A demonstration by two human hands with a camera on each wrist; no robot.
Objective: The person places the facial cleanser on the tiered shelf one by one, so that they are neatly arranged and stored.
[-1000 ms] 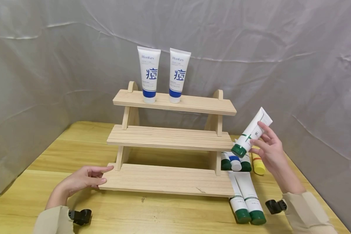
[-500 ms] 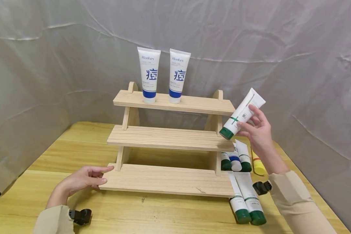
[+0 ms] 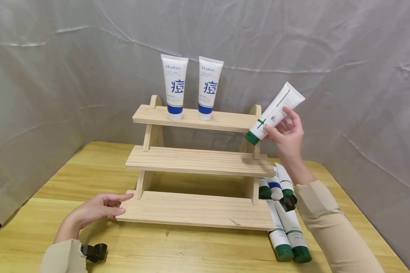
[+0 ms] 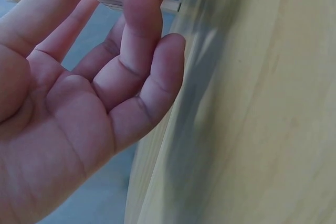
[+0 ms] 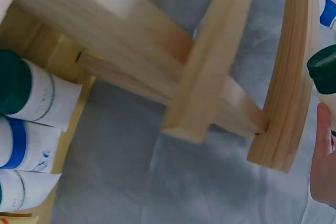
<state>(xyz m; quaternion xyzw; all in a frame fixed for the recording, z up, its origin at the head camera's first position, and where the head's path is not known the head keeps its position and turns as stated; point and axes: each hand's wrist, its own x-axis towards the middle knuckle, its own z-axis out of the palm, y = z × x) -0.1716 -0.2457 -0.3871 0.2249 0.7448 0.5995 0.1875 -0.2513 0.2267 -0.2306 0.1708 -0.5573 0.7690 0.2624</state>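
Note:
A three-tier wooden display stand (image 3: pixel 194 210) is on the table, with two white-and-blue squeeze tubes (image 3: pixel 174 85) upright on its top shelf. My left hand (image 3: pixel 92 210) pinches the left end of the bottom shelf between thumb and fingers. In the left wrist view, its other fingers (image 4: pixel 126 66) curl below the board end. My right hand (image 3: pixel 288 136) holds a white squeeze tube (image 3: pixel 276 108) with a green cap, tilted cap-down to the left. That tube is in front of the top shelf's right end. Only its green cap (image 5: pixel 323 72) and lower part show in the right wrist view.
Two green-capped tubes (image 3: pixel 295 237) lie at the stand's front right corner. Behind them lie more tubes (image 3: pixel 275 184), one with a blue band. A yellow edge (image 5: pixel 18 220) shows at the right wrist view's lower left. Grey cloth (image 3: pixel 358 94) hangs behind the table.
My right hand has carried the green-capped tube up and to the left, from beside the stand to its top shelf's right end. My left hand has stayed on the bottom shelf.

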